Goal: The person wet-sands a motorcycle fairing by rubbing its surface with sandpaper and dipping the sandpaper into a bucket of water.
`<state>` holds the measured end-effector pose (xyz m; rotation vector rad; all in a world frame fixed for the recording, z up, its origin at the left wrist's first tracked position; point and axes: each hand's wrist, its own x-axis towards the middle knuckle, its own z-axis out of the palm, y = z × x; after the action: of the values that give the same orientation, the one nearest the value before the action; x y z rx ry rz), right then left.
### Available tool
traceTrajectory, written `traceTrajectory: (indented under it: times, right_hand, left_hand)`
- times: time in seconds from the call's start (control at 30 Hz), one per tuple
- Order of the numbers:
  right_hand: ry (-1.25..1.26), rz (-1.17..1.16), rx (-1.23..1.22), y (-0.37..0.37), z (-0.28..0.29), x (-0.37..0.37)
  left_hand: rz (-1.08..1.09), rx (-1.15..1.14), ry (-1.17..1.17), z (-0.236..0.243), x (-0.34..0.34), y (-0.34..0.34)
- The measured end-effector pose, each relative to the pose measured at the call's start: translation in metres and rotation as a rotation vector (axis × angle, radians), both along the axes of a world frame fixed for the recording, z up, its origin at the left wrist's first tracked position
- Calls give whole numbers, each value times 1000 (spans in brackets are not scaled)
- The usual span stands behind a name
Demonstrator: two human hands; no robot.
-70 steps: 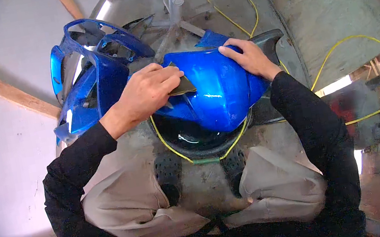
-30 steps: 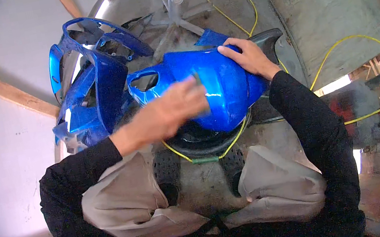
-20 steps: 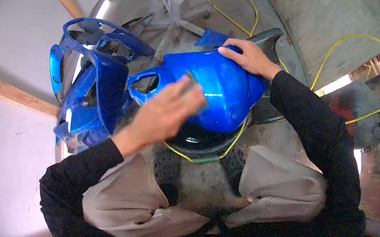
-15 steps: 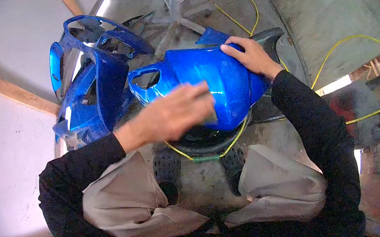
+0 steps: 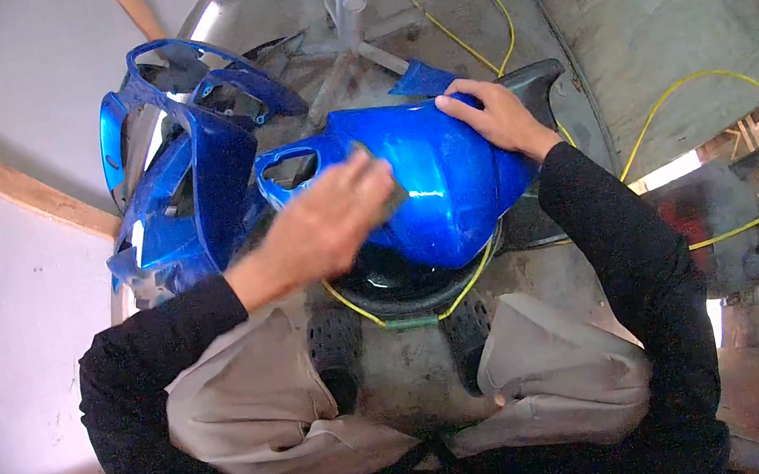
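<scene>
A glossy blue bodywork panel (image 5: 430,177), curved and with an oval opening at its left end, lies in front of my knees over a round black tub (image 5: 407,278). My left hand (image 5: 321,222) is closed and blurred by motion over the panel's left part. Between its fingers shows the edge of a thin grey-green pad (image 5: 396,197), pressed to or just over the blue surface; I cannot make out its exact kind. At the panel's upper right edge my right hand (image 5: 503,117) grips it, fingers over the far edge and thumb on top.
More blue bodywork panels (image 5: 208,155) stand at the left. A small blue piece (image 5: 421,78) lies beyond the panel, near a grey metal stand (image 5: 352,23). A yellow hose (image 5: 504,22) loops across the floor. At the right sits a dark machine (image 5: 723,227).
My left hand has swept a little left and away from me across the panel. The panel has shifted slightly towards me. My right hand keeps its grip.
</scene>
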<state>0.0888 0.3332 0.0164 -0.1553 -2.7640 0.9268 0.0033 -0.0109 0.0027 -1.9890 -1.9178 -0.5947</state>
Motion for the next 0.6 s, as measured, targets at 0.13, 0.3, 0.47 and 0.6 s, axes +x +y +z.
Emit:
traceTrajectory:
  times: [0.13, 0.3, 0.47, 0.6]
  right_hand:
    - [-17, -12, -8, 2, -2, 3]
    - [-24, -29, 2, 1, -4, -2]
    - [-54, -38, -59, -4, 4, 8]
    - [-41, -49, 1, -1, -1, -1]
  left_hand:
    - [-318, -70, 125, 13, 13, -4]
    - [-2, 79, -29, 0, -17, 4]
    - [-481, -97, 44, 8, 18, 6]
    - [-29, 36, -155, 11, -15, 14]
